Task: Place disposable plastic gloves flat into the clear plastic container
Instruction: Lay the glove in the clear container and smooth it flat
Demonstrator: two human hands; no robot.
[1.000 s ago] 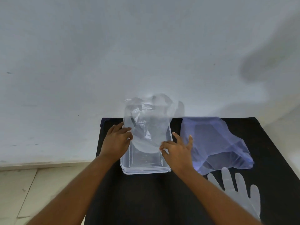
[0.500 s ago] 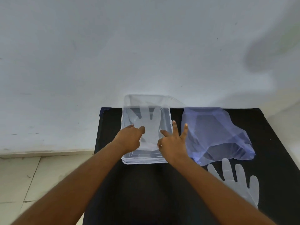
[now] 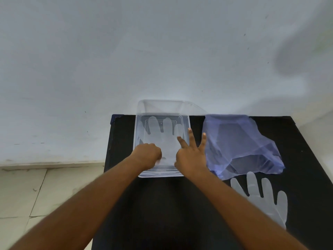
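Note:
A clear plastic container (image 3: pixel 137 134) stands at the back left of the black table, its lid (image 3: pixel 162 106) tilted up against the wall. A translucent glove (image 3: pixel 163 131) lies flat inside it, fingers pointing away from me. My left hand (image 3: pixel 148 156) is curled at the glove's cuff, pinching or pressing it at the near left. At the cuff's right side sits my right hand (image 3: pixel 191 154), thumb tucked in and three fingers spread upward. A second glove (image 3: pixel 264 197) lies flat on the table at the near right.
A crumpled bluish plastic bag (image 3: pixel 239 143) lies right of the container, touching my right hand's side. The black table (image 3: pixel 162 204) ends at a white wall behind. Tiled floor (image 3: pixel 27 192) shows past the table's left edge.
The glove was held up and crumpled above the container; it now lies spread flat inside. Both hands have lowered with it to the cuff end.

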